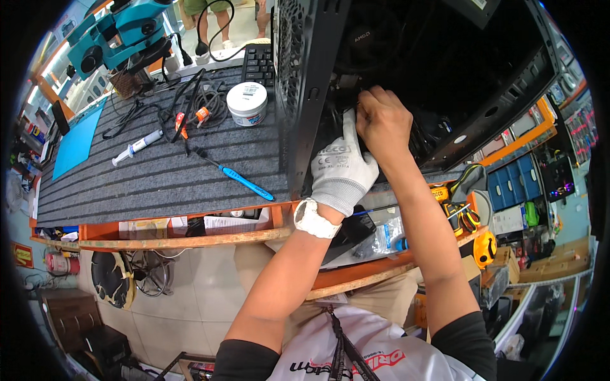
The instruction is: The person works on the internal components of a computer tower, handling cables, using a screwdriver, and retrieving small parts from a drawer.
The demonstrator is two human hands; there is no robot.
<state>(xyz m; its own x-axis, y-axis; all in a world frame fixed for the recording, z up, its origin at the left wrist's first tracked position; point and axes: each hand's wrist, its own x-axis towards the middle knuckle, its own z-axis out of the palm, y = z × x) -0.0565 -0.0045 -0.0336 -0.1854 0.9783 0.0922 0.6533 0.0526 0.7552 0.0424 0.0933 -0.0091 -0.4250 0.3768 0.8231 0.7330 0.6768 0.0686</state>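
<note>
The left hand point(343, 164) and the right hand point(386, 127) both seem busy with a small job inside the computer case point(432, 70), maybe fixing a wire or a little part. That is only a guess, as the spot they work on is hidden. The next move seems to call for slow, gentle fingers, because it is dark and tight in there.

The case stands on the worktop point(184, 168), from 12 to about 2 o'clock of the middle of the view. It is big and black, like a box with one side open. Its wall point(291, 76) at 12 o'clock has lots of small holes. Inside, near 1 o'clock, is a round, dark fan point(365, 44). Some dark wires point(437, 130) sit low inside, at 2 o'clock. Much of the inside is too dark to see.

The left hand, close to the middle toward 2 o'clock, wears a pale grey glove point(340, 184), and one finger points toward 12 o'clock. The right hand, farther out at 2 o'clock, is bare, with its fingers curled in. I cannot tell if either hand is pinching something.
</note>
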